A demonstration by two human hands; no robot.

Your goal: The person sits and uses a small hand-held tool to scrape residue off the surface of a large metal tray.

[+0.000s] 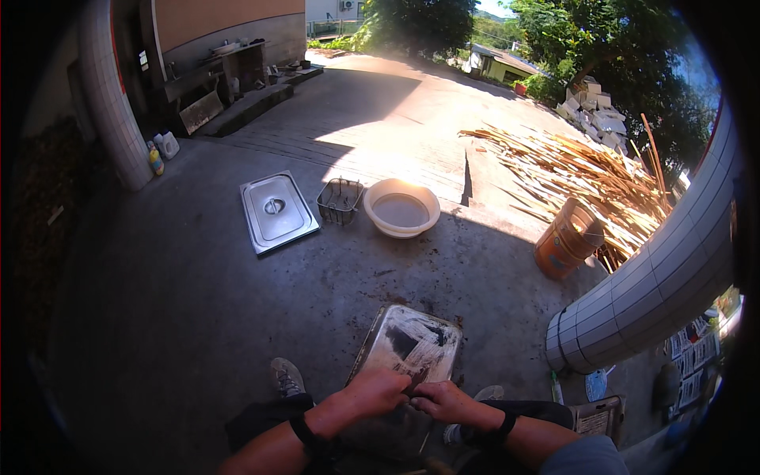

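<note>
Head view shows both hands [378, 392] [446, 401] curled close together over a round-cornered metal tray [435, 344], streaky and scuffed. I cannot tell what they grip.

From my end, the metal pan [430, 342] reads silver, blotched black and streaked with white. The wristbands [302, 431] are black. I see a plain silver lid [279, 223], a cream basin [378, 224], an orange-brown bucket [556, 247] and yellow-tan wood strips [558, 165]. The right-hand pillar [657, 269] is pale grey, crossed by dark grid lines; the floor [174, 301] is dull grey.
</note>
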